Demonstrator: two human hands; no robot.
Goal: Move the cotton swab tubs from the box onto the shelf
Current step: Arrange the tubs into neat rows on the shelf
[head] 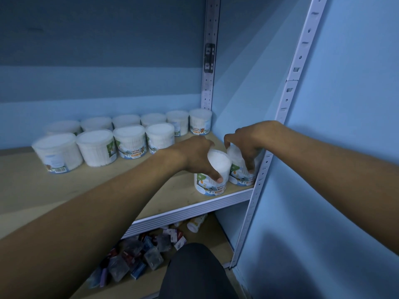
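Note:
My left hand [195,155] grips the top of a clear cotton swab tub [210,180] that stands at the front right edge of the wooden shelf [90,186]. My right hand [248,143] grips a second tub [241,172] just to its right, against the front upright post. Both tubs rest on the shelf and touch each other. Several more tubs [129,141] stand in two rows along the back of the shelf, from the left to the rear corner. The box is out of view.
White perforated uprights [262,169] frame the shelf on the right, close to a blue wall. On the lower shelf lie several small dark packets [138,253] and a tipped white bottle [196,222]. My dark-clothed knee [194,270] is below.

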